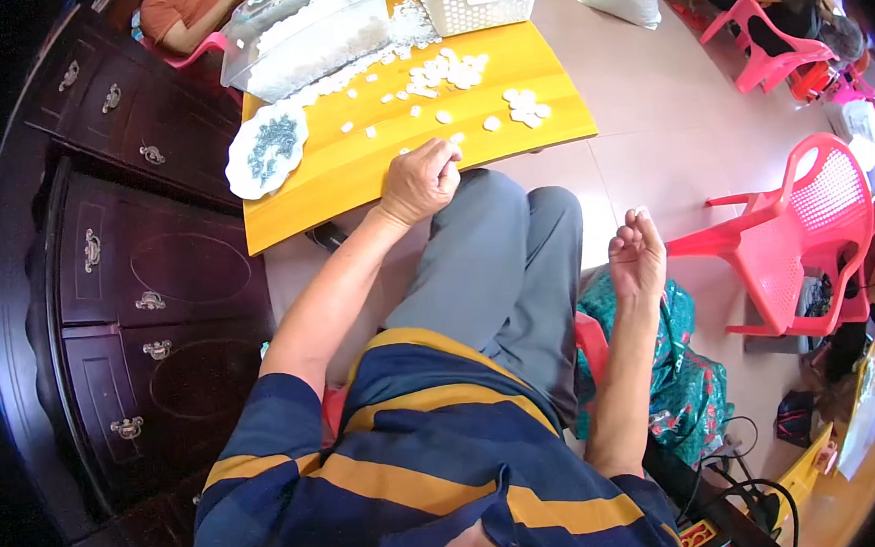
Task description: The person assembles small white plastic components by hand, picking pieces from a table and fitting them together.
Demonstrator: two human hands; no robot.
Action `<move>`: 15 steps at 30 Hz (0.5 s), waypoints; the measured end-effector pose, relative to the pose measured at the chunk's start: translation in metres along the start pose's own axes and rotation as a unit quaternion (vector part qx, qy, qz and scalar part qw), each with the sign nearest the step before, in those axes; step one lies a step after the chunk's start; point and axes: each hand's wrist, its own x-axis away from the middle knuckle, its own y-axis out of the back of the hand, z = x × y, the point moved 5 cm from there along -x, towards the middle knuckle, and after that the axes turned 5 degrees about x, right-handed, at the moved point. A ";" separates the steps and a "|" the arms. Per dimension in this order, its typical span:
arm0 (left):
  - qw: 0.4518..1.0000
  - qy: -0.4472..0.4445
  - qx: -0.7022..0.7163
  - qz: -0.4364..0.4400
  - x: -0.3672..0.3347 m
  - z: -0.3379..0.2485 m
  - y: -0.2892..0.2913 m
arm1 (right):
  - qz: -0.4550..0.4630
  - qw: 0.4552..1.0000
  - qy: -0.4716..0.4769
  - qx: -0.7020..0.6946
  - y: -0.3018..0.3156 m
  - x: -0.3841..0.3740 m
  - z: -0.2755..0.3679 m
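Observation:
My left hand (422, 182) is closed in a fist at the near edge of the yellow table (338, 194). A small white piece (456, 139) shows just past its fingers; whether they grip it I cannot tell. My right hand (639, 256) is raised off the table to the right of my knees, its fingers curled together. Something small and pale may be at its fingertips, too small to name. Beyond my left hand lie loose white round pieces (491, 124), with a cluster of white discs (525, 108) farther right. A white scalloped plate (244, 170) holds many small dark bluish pieces.
A clear bin (323, 45) full of white pieces and a white basket (481, 0) stand at the table's far side. Dark wooden drawers (146, 251) line the left. Pink chairs (805, 221), a green patterned bag (690, 388) and cables are on the right. Other people sit nearby.

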 end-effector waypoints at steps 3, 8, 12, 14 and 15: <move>1.000 -0.002 -0.006 -0.010 -0.002 -0.007 0.002 | -0.002 1.000 -0.019 -0.009 0.002 0.000 -0.004; 1.000 0.002 0.016 -0.013 -0.007 -0.013 0.000 | 0.037 0.999 -0.023 -0.028 0.009 -0.002 -0.002; 1.000 0.018 -0.010 0.000 -0.004 -0.009 0.003 | 0.061 0.997 -0.035 -0.033 0.006 -0.004 -0.014; 0.999 0.023 -0.024 0.006 0.000 0.001 0.000 | 0.051 0.998 -0.040 -0.027 0.003 -0.002 -0.015; 1.000 0.015 -0.024 0.003 -0.001 0.001 -0.002 | 0.038 0.998 -0.036 -0.020 0.005 -0.001 -0.014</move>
